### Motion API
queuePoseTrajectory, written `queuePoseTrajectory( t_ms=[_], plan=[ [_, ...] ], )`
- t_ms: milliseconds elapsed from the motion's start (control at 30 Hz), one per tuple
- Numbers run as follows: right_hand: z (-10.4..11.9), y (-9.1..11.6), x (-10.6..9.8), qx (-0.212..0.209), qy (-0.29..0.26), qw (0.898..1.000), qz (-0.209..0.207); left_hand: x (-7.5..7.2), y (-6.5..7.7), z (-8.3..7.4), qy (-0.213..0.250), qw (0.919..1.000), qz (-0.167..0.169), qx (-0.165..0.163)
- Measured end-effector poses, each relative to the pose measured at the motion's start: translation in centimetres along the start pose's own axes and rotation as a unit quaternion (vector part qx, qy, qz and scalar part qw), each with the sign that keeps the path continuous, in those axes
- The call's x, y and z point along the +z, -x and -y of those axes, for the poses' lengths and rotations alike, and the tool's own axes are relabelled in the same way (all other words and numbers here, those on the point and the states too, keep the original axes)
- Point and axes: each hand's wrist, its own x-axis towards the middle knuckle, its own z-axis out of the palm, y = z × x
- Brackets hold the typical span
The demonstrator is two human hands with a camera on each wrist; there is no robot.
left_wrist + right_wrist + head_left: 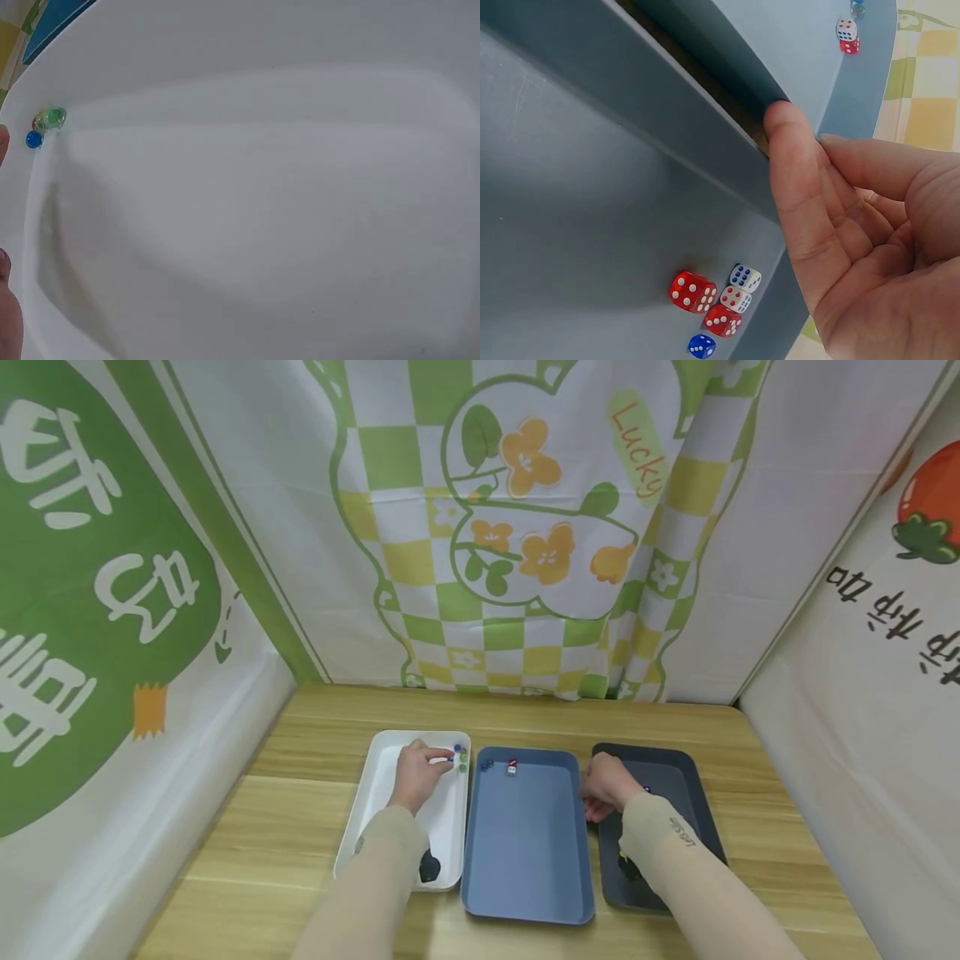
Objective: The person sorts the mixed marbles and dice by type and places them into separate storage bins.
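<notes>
My left hand [416, 774] reaches over the white tray [358, 827], thumb and forefinger pinching a small blue thing [451, 758]. Beside its fingertips, green and blue marbles [462, 759] sit in the tray's far right corner. In the left wrist view only edges of the hand show, near a blue marble [34, 139] and a green one [54, 117]. My right hand [855, 217] rests at the gap between the blue tray [528, 916] and the dark tray [609, 889], forefinger at the rim, fingers loosely bent. Below it lie red dice [693, 292], white dice [745, 278] and a blue die [702, 346].
The three trays stand side by side on a wooden table [247, 827]. A white-and-red dice pair [512, 767] and dark marbles [487, 765] lie at the blue tray's far end. A patterned curtain [525, 635] hangs behind the table, with printed cloth at both sides.
</notes>
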Motion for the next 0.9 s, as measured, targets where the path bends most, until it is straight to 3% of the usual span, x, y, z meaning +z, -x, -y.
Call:
queuePoseTrajectory(
  t_ms=[367,567,733,900],
  plan=[
    [-0.1,0.0,0.0,0.0,0.0,1.0,-0.002,0.8,-0.3,0.9,-0.027,0.998,0.003,-0.057],
    [-0.2,-0.1,0.0,-0.001,-0.004,1.0,-0.005,1.2,-0.4,0.8,-0.058,0.9961,0.001,-0.066],
    [-0.3,-0.1,0.1,-0.003,-0.006,1.0,-0.006,1.7,-0.4,1.0,-0.052,0.9945,0.007,-0.09],
    [-0.2,-0.1,0.0,-0.003,-0.002,1.0,-0.007,1.9,-0.4,0.9,-0.059,0.9938,0.009,-0.093]
  ],
)
